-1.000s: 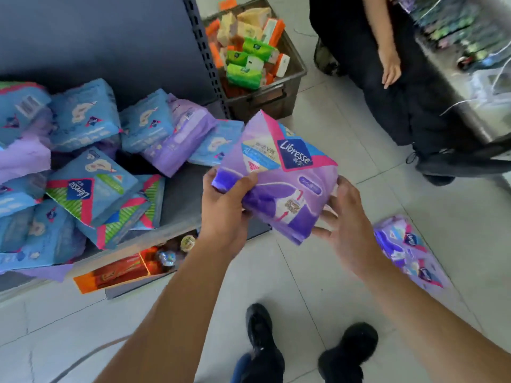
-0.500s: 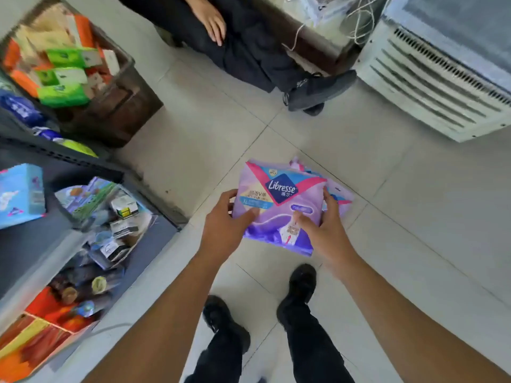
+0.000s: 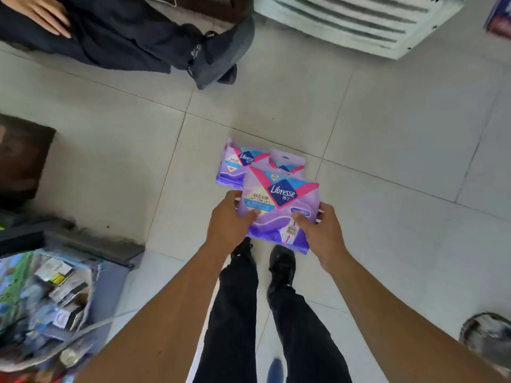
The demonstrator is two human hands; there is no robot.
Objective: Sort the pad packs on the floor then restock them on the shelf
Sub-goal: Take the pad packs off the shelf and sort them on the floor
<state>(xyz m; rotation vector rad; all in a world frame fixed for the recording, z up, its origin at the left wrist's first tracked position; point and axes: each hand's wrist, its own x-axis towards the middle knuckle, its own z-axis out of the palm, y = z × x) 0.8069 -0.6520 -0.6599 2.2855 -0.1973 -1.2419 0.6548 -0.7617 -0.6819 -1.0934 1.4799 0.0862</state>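
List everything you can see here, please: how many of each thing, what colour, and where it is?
Held pad pack: one, purple with pink and blue, gripped by both hands above the floor.
Pad packs on the floor: at least two, same purple design, overlapping on the tiles just beyond the held one.
Floor: pale tiles, throughout.
White vent unit: one, top right.
Another person's dark legs and shoe: top left, a hand resting on the leg.
Dark crate: one, brownish, left edge.
Shelf goods: blurred mixed packets, lower left.
Own legs and shoes: dark, bottom centre.
Left hand: grips the pack's left edge.
Right hand: grips its right edge.
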